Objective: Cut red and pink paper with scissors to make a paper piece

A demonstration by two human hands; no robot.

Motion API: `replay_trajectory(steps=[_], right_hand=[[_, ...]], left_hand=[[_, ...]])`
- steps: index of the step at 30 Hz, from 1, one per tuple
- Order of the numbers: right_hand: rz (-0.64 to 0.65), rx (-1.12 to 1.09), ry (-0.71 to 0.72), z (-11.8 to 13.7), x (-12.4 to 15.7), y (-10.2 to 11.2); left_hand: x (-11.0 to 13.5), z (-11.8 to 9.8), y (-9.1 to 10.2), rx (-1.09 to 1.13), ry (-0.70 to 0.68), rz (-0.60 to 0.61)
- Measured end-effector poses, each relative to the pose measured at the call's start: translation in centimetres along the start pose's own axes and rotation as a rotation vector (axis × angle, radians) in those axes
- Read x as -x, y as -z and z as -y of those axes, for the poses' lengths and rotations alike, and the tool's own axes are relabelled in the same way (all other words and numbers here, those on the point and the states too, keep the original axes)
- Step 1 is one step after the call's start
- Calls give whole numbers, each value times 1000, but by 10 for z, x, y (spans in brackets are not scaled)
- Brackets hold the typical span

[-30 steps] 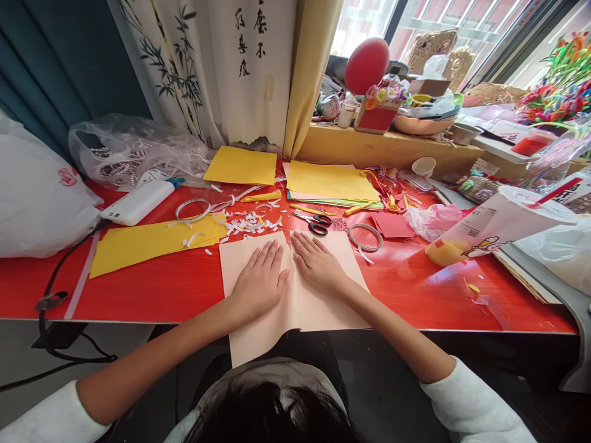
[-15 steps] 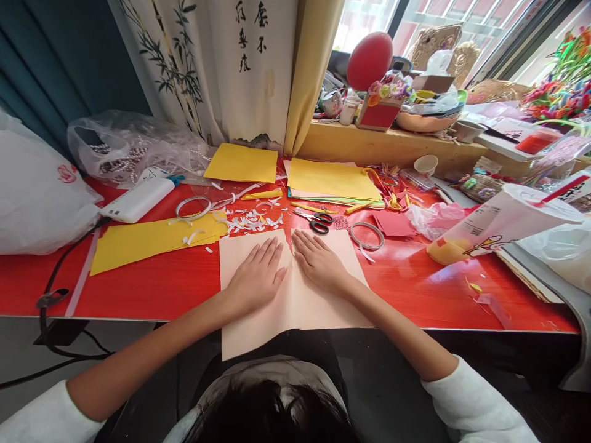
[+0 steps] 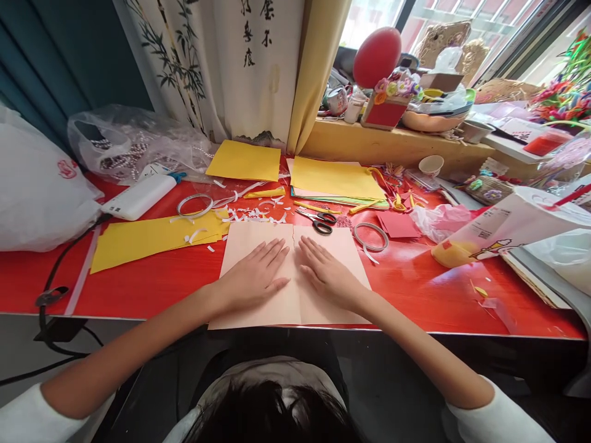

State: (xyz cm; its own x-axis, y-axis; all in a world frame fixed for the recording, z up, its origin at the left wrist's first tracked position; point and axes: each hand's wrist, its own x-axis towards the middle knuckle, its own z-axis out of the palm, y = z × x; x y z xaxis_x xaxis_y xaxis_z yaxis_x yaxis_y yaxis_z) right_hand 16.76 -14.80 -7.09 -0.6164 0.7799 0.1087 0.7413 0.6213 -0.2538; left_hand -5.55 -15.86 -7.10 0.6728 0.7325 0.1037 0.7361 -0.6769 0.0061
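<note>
Fingers (image 3: 277, 247) extended, empty; uneven left hand (image 3: 249, 277) or right hand (image 3: 333, 278) pressure could drag paper (image 3: 323, 312) off table's (image 3: 406, 301) near edge.

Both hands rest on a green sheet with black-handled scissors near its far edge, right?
Not quite: the head view shows a pale peach sheet, not green. The left hand and right hand do rest on it, with the scissors near its far edge.

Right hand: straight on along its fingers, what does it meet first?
Probably the left hand beside it on the pale pink paper; if the right hand clears that, white paper scraps next. Clearance is hard to judge.
</note>
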Motion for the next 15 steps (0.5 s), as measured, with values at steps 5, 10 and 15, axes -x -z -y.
replay_trajectory(steps=[5, 10, 15], right_hand=[[45, 134, -73, 5, 2, -15], [49, 160, -95, 7, 2, -12], [50, 177, -117, 10, 3, -12]], left_hand=[[6, -13, -9, 14, 91, 35], [5, -20, -13, 2, 144, -13], [6, -26, -14, 1, 198, -1]])
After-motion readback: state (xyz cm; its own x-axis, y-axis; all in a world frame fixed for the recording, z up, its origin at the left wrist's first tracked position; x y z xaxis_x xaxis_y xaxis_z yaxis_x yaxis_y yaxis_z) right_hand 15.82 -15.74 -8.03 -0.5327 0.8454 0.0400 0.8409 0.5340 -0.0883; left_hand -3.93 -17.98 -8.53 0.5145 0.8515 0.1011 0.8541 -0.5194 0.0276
